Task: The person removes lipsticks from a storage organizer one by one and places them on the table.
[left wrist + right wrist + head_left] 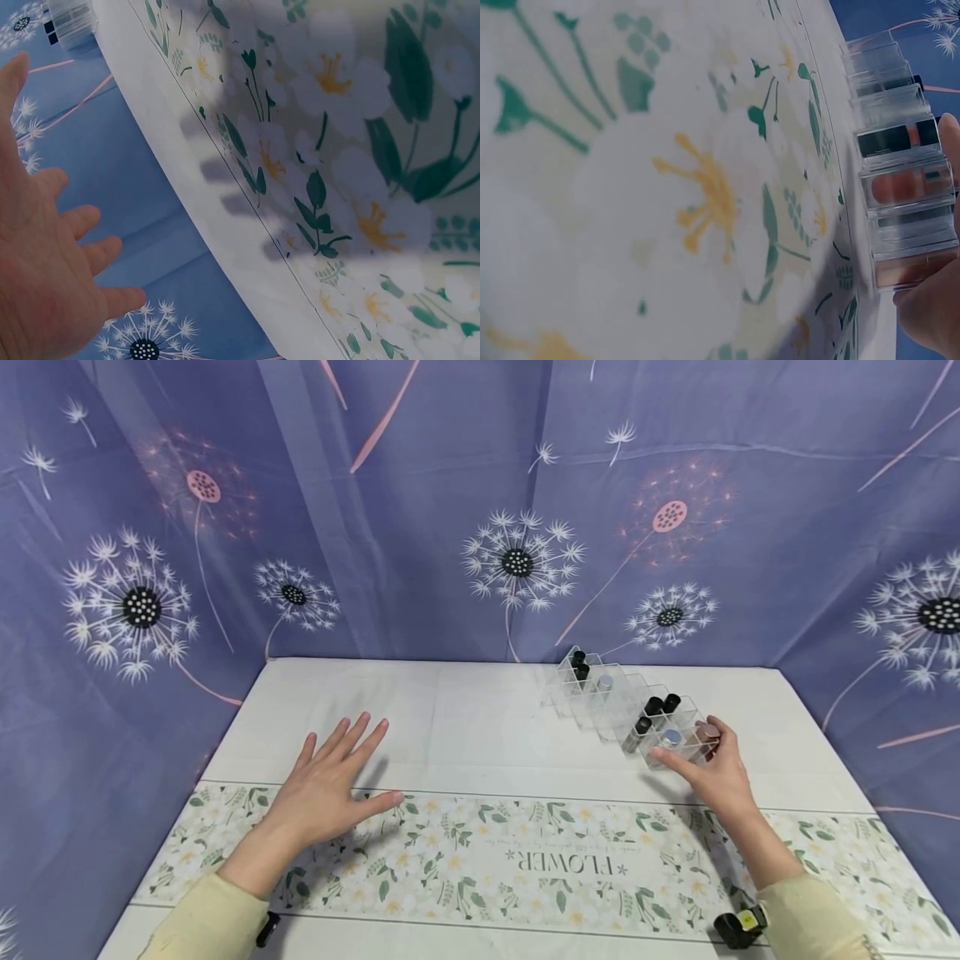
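My right hand (726,781) grips the near right end of a clear lipstick organizer (615,714), thumb on its front side and fingers round the far side. Black-capped lipstick tubes (642,727) stand in its slots, with a silver-capped tube (671,739) and a brownish tube (707,734) close to that hand. In the right wrist view, the stepped clear compartments (907,191) show tubes through their walls, with part of the hand at the edge. My left hand (322,793) is spread over the table, fingers straight, holding nothing.
The white table (450,718) carries a floral band (480,885) with the word FLOWER across its front. A blue dandelion-print curtain (405,527) encloses the back and both sides, close behind the organizer's far end.
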{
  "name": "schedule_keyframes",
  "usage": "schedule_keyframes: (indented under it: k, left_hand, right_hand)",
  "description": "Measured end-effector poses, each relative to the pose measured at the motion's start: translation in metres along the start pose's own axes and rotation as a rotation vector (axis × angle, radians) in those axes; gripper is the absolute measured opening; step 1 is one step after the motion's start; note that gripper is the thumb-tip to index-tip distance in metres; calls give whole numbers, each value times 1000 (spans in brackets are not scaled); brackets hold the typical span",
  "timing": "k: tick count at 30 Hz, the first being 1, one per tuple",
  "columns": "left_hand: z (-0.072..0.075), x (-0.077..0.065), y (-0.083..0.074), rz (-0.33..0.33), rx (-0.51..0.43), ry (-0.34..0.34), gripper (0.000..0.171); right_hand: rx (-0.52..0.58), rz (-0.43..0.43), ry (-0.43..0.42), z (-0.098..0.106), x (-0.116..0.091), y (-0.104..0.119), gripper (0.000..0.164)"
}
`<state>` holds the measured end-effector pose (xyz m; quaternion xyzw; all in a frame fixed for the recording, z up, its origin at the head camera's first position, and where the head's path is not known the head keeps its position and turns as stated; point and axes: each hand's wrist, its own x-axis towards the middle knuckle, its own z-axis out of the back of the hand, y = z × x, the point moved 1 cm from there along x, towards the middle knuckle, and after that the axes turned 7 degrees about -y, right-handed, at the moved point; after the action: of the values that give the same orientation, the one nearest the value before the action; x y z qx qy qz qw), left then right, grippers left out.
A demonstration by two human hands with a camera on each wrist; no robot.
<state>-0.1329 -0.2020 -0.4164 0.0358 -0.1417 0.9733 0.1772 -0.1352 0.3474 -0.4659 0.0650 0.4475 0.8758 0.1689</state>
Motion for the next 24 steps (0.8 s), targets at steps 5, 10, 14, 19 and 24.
schedule_keyframes:
  k: [5, 10, 14, 19, 24]
  left_hand:
    - [-1, 0, 0, 0, -7, -1, 102]
    - [-1, 0, 0, 1, -12, 0, 102]
    - [-1, 0, -1, 3, -19, 2, 102]
    - [-2, 0, -1, 3, -19, 1, 102]
    - [-3, 0, 0, 4, -20, 4, 102]
  right_hand:
    - [9, 7, -39, -3, -2, -1, 117]
    - [15, 22, -70, -5, -3, -3, 114]
    - [15, 28, -93, -7, -3, -3, 112]
    - [10, 25, -121, -9, -2, -4, 110]
    - [-10, 23, -144, -10, -1, -5, 107]
